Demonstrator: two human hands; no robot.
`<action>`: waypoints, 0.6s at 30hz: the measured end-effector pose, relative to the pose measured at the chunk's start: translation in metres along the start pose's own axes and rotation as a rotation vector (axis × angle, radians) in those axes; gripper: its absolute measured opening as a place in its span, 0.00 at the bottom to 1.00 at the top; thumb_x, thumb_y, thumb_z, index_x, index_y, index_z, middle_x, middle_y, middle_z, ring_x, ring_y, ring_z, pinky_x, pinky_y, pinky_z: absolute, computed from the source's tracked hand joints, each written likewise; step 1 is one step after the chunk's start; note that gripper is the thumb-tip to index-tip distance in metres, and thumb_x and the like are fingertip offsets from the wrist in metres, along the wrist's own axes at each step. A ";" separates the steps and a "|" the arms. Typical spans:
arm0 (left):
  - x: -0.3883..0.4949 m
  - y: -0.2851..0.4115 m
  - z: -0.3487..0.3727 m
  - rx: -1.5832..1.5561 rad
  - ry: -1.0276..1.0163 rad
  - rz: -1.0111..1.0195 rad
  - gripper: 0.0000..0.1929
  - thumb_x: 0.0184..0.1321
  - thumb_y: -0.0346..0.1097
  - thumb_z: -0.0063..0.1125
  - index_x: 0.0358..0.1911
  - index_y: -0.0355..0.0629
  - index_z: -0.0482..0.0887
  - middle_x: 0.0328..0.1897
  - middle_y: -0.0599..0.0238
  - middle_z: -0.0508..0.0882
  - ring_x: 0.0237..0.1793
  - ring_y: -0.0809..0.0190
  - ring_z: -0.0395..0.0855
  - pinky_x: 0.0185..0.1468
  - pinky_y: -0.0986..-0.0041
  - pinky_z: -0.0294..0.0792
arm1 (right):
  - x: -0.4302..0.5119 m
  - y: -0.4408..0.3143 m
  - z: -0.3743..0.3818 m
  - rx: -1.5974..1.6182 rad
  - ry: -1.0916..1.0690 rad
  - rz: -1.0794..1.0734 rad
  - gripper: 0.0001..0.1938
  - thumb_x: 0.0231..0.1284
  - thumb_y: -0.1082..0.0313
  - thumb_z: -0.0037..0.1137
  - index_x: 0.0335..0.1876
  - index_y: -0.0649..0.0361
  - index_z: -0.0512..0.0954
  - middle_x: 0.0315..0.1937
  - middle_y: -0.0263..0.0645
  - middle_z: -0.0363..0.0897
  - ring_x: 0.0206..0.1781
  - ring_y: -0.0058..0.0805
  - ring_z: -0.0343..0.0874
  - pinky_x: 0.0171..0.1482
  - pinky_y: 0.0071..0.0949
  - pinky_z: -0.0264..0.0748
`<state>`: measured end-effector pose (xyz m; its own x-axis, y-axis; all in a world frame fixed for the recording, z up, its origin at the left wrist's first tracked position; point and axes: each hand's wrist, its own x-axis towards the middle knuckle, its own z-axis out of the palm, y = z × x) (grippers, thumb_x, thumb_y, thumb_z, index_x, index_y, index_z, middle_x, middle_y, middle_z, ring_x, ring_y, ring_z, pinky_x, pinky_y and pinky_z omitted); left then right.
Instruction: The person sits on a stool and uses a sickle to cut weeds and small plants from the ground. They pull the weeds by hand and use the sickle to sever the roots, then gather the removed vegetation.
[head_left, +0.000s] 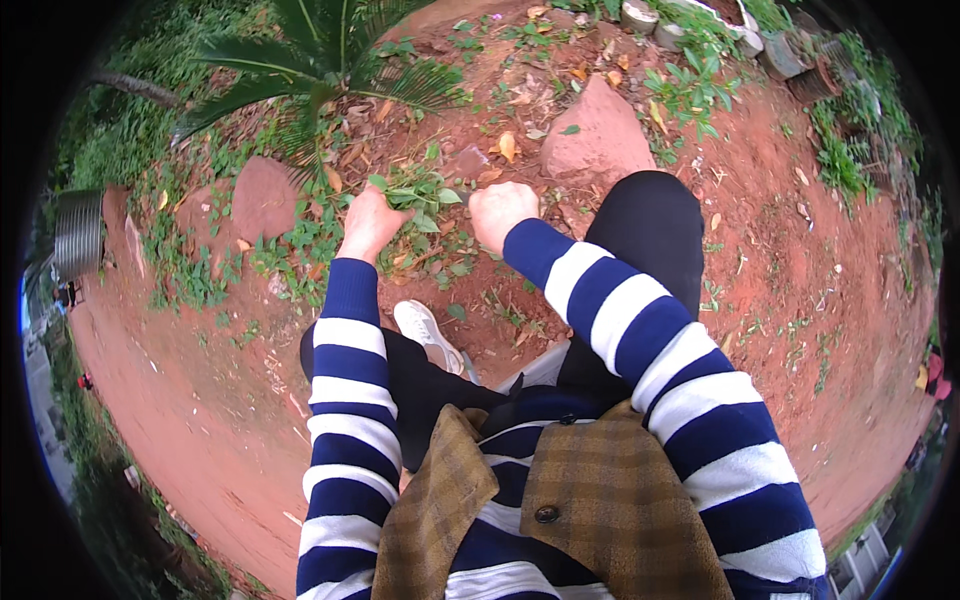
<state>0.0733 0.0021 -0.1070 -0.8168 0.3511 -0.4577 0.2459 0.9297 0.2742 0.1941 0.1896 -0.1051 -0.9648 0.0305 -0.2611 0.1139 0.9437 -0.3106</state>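
My left hand (373, 223) is closed around a bunch of green leafy stems (424, 196), whose leaves stick out to the right past the thumb. Close to the leaf tips, my right hand (504, 214) is curled into a fist with its back towards me. The inside of that fist is hidden, so anything in it is out of sight. Low weeds and dry leaves (442, 259) cover the reddish soil beneath both hands.
A large pointed stone (598, 135) lies beyond my right knee (651, 225). Another reddish stone (264, 199) sits left of my left hand. Feathery palm-like fronds (315, 75) spread ahead. My white shoe (427, 330) rests on the soil. Plant pots (814, 84) stand at the far right.
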 end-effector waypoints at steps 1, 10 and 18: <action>0.003 0.000 0.013 -0.026 -0.015 0.004 0.28 0.42 0.47 0.72 0.42 0.32 0.80 0.38 0.41 0.84 0.44 0.44 0.83 0.50 0.59 0.73 | -0.001 0.001 0.003 0.014 0.006 -0.002 0.08 0.50 0.68 0.52 0.29 0.58 0.83 0.27 0.43 0.84 0.34 0.38 0.85 0.39 0.36 0.80; -0.044 -0.009 0.132 -0.136 0.033 -0.283 0.29 0.41 0.48 0.74 0.42 0.32 0.82 0.40 0.41 0.85 0.44 0.43 0.83 0.50 0.59 0.74 | 0.000 -0.006 0.014 0.024 0.001 0.044 0.08 0.50 0.68 0.53 0.29 0.57 0.84 0.28 0.42 0.84 0.35 0.39 0.86 0.38 0.36 0.81; -0.078 0.018 0.147 -0.028 -0.116 -0.211 0.23 0.43 0.42 0.72 0.42 0.38 0.82 0.42 0.48 0.84 0.46 0.44 0.82 0.50 0.58 0.75 | 0.004 -0.016 0.013 -0.007 0.015 0.056 0.08 0.52 0.68 0.53 0.30 0.54 0.85 0.29 0.38 0.85 0.37 0.35 0.86 0.37 0.34 0.80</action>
<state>0.2178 0.0079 -0.1910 -0.7827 0.1610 -0.6012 0.0602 0.9810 0.1844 0.1912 0.1705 -0.1131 -0.9604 0.0883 -0.2643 0.1662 0.9427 -0.2893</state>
